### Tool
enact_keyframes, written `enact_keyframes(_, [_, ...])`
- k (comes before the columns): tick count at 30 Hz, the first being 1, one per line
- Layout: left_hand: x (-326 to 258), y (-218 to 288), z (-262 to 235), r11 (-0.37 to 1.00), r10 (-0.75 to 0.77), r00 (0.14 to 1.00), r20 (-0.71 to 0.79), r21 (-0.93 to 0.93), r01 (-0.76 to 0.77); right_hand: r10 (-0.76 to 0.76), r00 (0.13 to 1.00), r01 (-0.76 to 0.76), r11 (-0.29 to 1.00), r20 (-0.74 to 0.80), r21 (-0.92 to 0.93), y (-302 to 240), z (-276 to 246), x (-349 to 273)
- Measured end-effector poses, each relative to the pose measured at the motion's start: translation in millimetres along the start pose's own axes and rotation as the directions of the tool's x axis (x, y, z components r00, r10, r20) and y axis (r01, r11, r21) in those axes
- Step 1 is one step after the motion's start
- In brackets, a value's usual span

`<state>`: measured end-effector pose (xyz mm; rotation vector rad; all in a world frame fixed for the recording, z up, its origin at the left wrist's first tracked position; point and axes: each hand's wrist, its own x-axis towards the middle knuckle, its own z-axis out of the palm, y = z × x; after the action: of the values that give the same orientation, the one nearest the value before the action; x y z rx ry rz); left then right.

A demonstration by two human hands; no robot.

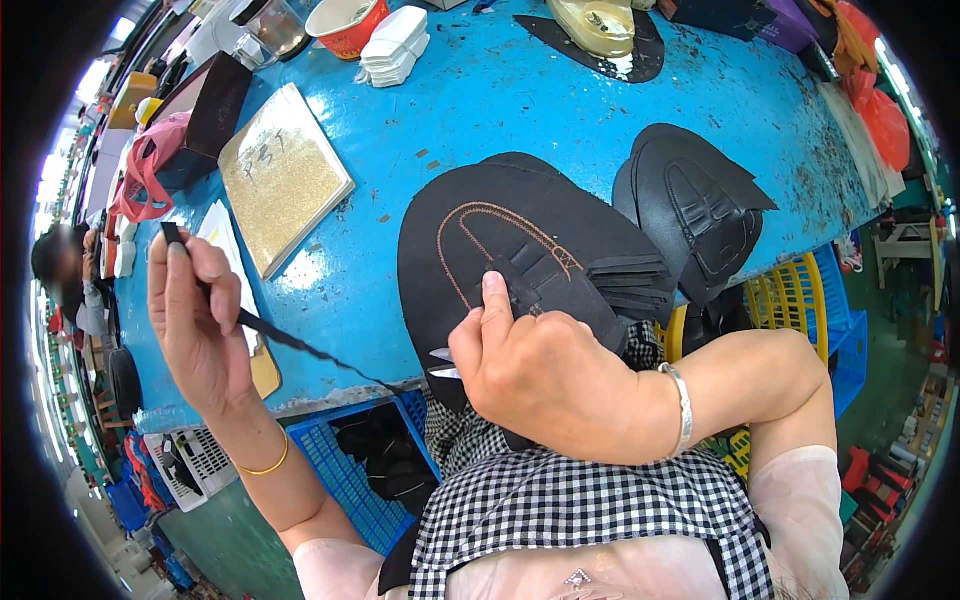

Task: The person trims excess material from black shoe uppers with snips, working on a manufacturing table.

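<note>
My left hand [195,310] is raised over the left of the table, its fingers pinching a thin black strip [290,342] that trails down toward the table's front edge. My right hand [540,380] lies over the black shoe-upper pieces [430,230] in front of me, index fingertip pressed on the top one. Its other fingers are curled round small scissors, whose silver blades [444,372] poke out on the left; the handles are hidden. Brown stitching [485,208] runs in a curved outline on the top piece. Several black layers [635,285] fan out at its right.
More black upper pieces [690,200] lie to the right on the blue table [480,110]. A gold book [285,175], a dark box [205,120] and a red bowl [345,28] stand left and far. Blue [350,480] and yellow baskets [790,300] sit below the edge.
</note>
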<state>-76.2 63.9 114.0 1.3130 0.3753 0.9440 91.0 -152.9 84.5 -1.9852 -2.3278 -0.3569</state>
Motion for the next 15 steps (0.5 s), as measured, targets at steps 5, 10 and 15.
enact_keyframes(5, [-2.4, 18.7, -14.4, 0.997, 0.076, 0.997, -0.025, -0.013, -0.076, 0.044, 0.998, -0.025, 0.946, -0.051, 0.323, 25.2, 1.5, 0.9])
enact_keyframes(10, [-5.4, 27.8, -44.7, 0.996, 0.089, 0.986, -0.142, -0.011, -0.091, 0.397, 0.901, -0.318, 0.332, 0.175, 0.888, 75.7, -6.7, -19.3])
enact_keyframes(15, [7.3, 39.0, -34.3, 0.999, 0.039, 0.969, -0.245, 0.025, -0.034, 0.686, 0.629, 0.201, -0.598, 0.366, 0.776, 115.6, -6.4, -73.3])
